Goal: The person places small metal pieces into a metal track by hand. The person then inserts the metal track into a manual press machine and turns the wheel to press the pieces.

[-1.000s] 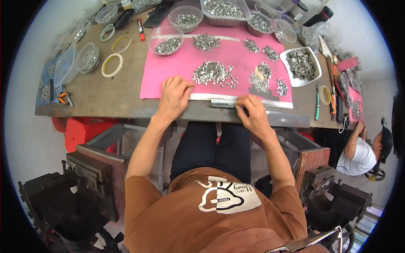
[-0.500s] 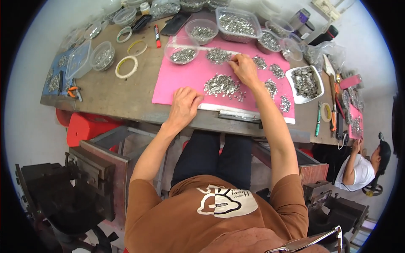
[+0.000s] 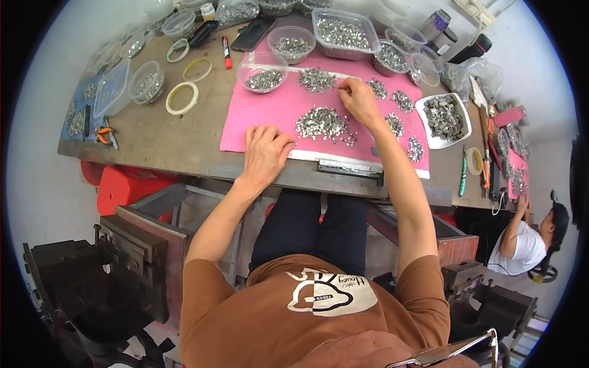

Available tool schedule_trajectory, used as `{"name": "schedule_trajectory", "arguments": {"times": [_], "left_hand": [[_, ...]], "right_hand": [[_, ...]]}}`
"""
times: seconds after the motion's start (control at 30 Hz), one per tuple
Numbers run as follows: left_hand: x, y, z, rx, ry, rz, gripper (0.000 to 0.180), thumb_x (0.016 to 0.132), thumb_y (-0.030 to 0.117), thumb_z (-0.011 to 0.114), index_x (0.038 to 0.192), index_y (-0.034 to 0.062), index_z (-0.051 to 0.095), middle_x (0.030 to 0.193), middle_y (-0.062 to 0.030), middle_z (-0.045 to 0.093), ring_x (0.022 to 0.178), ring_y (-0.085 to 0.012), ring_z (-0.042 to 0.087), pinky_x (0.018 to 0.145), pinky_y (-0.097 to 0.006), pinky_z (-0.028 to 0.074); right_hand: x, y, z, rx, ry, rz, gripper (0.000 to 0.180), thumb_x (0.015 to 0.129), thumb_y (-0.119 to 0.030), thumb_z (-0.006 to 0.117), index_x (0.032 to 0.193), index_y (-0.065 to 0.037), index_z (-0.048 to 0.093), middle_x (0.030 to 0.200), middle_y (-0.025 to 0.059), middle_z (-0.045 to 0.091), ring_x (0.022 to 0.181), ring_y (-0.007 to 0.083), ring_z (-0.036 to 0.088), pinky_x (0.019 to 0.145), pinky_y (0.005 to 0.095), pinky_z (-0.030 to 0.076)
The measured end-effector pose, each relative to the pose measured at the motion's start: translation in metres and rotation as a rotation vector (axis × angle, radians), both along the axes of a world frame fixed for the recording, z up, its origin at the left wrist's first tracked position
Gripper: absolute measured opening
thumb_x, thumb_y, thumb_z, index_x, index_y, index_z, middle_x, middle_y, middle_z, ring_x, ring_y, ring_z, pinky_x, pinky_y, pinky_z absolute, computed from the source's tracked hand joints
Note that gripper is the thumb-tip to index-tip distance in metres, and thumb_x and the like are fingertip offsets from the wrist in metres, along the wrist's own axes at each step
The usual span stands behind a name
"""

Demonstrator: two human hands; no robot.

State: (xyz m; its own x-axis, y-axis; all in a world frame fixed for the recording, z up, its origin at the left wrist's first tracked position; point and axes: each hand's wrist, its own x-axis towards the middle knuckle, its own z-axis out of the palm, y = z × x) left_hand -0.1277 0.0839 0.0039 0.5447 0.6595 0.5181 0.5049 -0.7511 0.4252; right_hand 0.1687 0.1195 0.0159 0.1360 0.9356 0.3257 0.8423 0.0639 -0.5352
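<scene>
One pink mat (image 3: 248,119) bears six visible heaps of metal pieces (image 3: 320,123), upper centre of frame. The largest lies between left hand (image 3: 265,153) and right hand (image 3: 359,100). Fingers of both curled; whether either grips a piece cannot be told.

Pieces (image 3: 321,122) on mat (image 3: 245,116); tub (image 3: 342,54) behind

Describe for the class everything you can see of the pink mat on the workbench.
The pink mat looks like thin, textured sheeting, with whitish strips along its near edge and across its far part. It lies flat on the workbench. Piles of small silvery pieces rest on it, and a clear round tub stands toward its far left. The left hand appears to rest at its near edge; the right hand is over it, contact unclear.
</scene>
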Motion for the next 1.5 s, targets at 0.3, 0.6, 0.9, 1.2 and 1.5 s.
{"name": "schedule_trajectory", "arguments": {"times": [0.3, 0.6, 0.9, 1.2, 1.5], "left_hand": [[-0.002, 0.013, 0.002, -0.072, -0.051, 0.047, 0.007, 0.087, 0.012, 0.07, 0.093, 0.0078, 0.069, 0.089, -0.0062, 0.062, 0.091, -0.0267, 0.058, 0.09, -0.042, 0.039], [-0.012, 0.012, 0.001, -0.042, 0.012, -0.008, 0.017, 0.085, 0.018, 0.076, 0.101, 0.0133, 0.074, 0.09, -0.0041, 0.06, 0.091, -0.0243, 0.057, 0.092, -0.044, 0.036], [-0.009, -0.001, 0.002, -0.022, 0.009, -0.083, 0.015, 0.083, 0.02, 0.078, 0.096, 0.0139, 0.073, 0.085, -0.0016, 0.059, 0.089, -0.0204, 0.057, 0.096, -0.045, 0.032], [0.017, 0.009, -0.003, 0.107, -0.012, -0.063, 0.014, 0.085, 0.02, 0.077, 0.095, 0.0124, 0.071, 0.086, -0.0015, 0.06, 0.089, -0.021, 0.057, 0.094, -0.045, 0.032], [0.029, 0.017, -0.008, 0.045, -0.048, -0.052, 0.009, 0.085, 0.016, 0.076, 0.093, 0.0121, 0.072, 0.083, -0.0014, 0.06, 0.086, -0.0207, 0.058, 0.09, -0.043, 0.033]], "right_hand": [[-0.006, 0.027, -0.005, -0.028, -0.22, -0.036, 0.021, 0.088, -0.021, 0.071, 0.095, -0.002, 0.069, 0.098, 0.021, 0.07, 0.091, 0.0404, 0.068, 0.081, 0.051, 0.053], [-0.001, 0.032, -0.008, -0.005, -0.213, -0.023, 0.02, 0.089, -0.021, 0.07, 0.094, -0.002, 0.07, 0.096, 0.0196, 0.071, 0.089, 0.0405, 0.068, 0.082, 0.0498, 0.053], [0.002, 0.004, 0.011, 0.064, -0.09, 0.082, 0.014, 0.086, -0.014, 0.064, 0.087, 0.0, 0.067, 0.086, 0.021, 0.07, 0.082, 0.0408, 0.068, 0.075, 0.05, 0.053], [0.009, -0.092, 0.032, -0.138, -0.077, 0.106, 0.017, 0.084, -0.012, 0.071, 0.088, 0.003, 0.066, 0.079, 0.0188, 0.069, 0.071, 0.0323, 0.069, 0.066, 0.0406, 0.054], [0.009, -0.128, 0.02, -0.168, -0.188, 0.098, 0.013, 0.089, -0.014, 0.069, 0.09, -0.001, 0.067, 0.086, 0.0153, 0.067, 0.081, 0.0354, 0.064, 0.083, 0.046, 0.045]]}}
